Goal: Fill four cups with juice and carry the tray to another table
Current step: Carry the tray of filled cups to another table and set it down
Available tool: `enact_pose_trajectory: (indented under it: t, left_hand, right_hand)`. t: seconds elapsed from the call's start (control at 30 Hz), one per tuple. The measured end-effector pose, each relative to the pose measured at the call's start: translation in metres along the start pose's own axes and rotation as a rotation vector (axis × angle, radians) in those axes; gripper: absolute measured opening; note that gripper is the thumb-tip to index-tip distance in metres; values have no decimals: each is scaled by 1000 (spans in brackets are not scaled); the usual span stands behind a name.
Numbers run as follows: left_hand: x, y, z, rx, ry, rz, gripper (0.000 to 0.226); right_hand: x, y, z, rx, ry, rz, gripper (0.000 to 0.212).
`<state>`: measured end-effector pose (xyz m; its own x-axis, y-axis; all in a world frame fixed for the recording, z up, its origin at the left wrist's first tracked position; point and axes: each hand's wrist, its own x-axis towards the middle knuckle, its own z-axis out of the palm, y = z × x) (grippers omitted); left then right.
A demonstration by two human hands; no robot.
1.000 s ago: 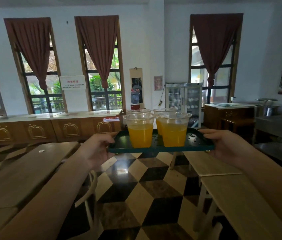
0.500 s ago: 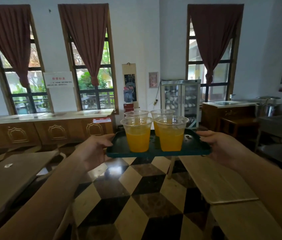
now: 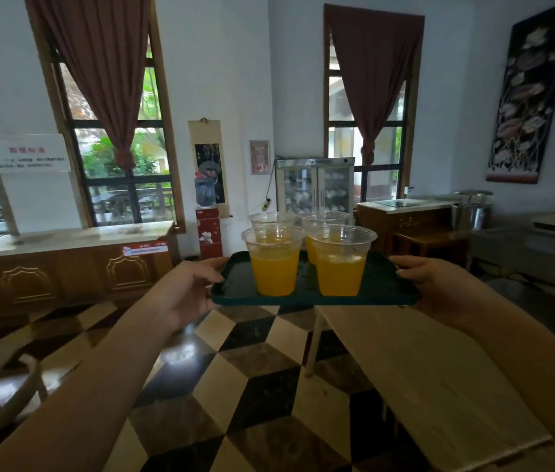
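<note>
I hold a dark green tray (image 3: 381,287) level at chest height, in the air above a patterned floor. My left hand (image 3: 187,292) grips its left edge and my right hand (image 3: 439,287) grips its right edge. Several clear plastic cups with orange juice stand upright on it. The front left cup (image 3: 274,264) and front right cup (image 3: 341,264) partly hide the two rear cups (image 3: 324,221). The tray's right half hangs over the far end of a light wooden table (image 3: 405,362).
A white chair back (image 3: 7,403) and a dark table corner sit at lower left. A long wooden sideboard (image 3: 65,270) runs under the windows. Ahead stand a red water dispenser (image 3: 208,233), a glass-fronted cabinet (image 3: 315,189) and a wooden counter (image 3: 412,223).
I have walked forward and turned right. The left tables have slid out of view, the far cabinet looks closer, and the tray stays level in both hands.
</note>
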<state>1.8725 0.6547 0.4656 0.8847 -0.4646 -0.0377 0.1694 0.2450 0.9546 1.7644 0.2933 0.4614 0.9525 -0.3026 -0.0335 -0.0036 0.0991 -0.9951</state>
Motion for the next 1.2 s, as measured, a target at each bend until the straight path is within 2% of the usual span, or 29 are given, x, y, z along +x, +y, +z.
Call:
enact_pose_trajectory:
  t: [0.27, 0.4, 0.53, 0.87, 1.0, 1.1, 1.2]
  left_hand:
    - [152, 41, -57, -34, -73, 5, 56]
    - [218, 41, -67, 3, -79, -18, 53]
    - [287, 32, -74, 18, -74, -50, 63]
    - [450, 27, -53, 39, -109, -75, 55]
    - [521, 33, -42, 11, -158, -103, 61]
    - [571, 34, -32, 4, -177, -102, 68]
    - [615, 31, -22, 10, -205, -101, 64]
  right_hand:
    - [131, -13, 27, 10, 78, -16, 47]
    - [179, -12, 25, 44, 106, -10, 45]
    - [234, -4, 12, 61, 139, 6, 45]
    - [374, -6, -25, 61, 194, -18, 45]
    - [424, -21, -38, 88, 208, -40, 48]
    - [455, -27, -50, 93, 227, -49, 43]
    - [484, -28, -62, 106, 257, -33, 41]
